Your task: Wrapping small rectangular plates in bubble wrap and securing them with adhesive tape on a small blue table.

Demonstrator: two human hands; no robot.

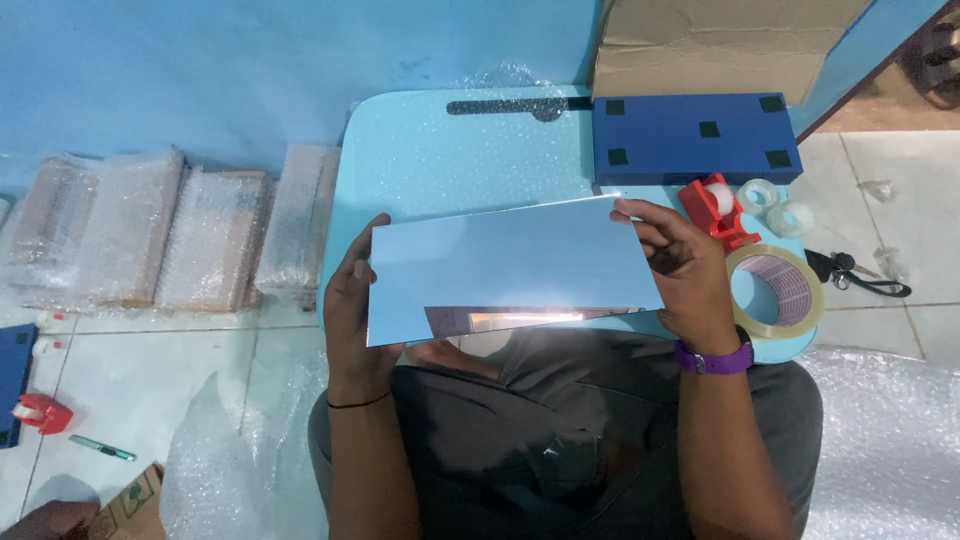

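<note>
Hands hold a flat rectangular mirror-like panel (510, 265) w/ pale blue reflective face, one at each short end. Long axis runs left-right, right end tipped slightly up and away; panel hovers just above the light-blue speckled lap table (430, 160), over the person's lap. Left hand (350, 310) clamps the left edge: thumb on the near face, fingers curled behind, closed on it. Right hand (685, 275) grips the right edge, fingertips over the top corner, thumb below, also closed on the panel. Both hands equally near, since each is touching; the panel lies between them, so any shift turns on both ends together. Lower strip of the panel reflects a dark patch w/ a bright light streak.

Around it:
- Dark blue rectangular box (695, 138) w/ four small dark square pads, far right of the table top, just beyond the right hand.
- Red tape dispenser (715, 208) just beside the right fingers; two small clear tape rolls (775, 205) next to it.
- Big roll of tan packing tape (778, 290) at the table's right edge, near the right wrist.
- Black-handled scissors (850, 272) on the tiled floor to the right.
- Bubble-wrapped flat packages (160, 235), brownish inside, lined in a row against the blue wall at left.
- Brown cardboard sheet (720, 45) leaning at top right.
- Second red dispenser (40, 412) and a green-tipped pen (100, 448) on the floor, far left.
- Purple wristband (712, 358) on the right wrist; thin black band on the left.
</note>
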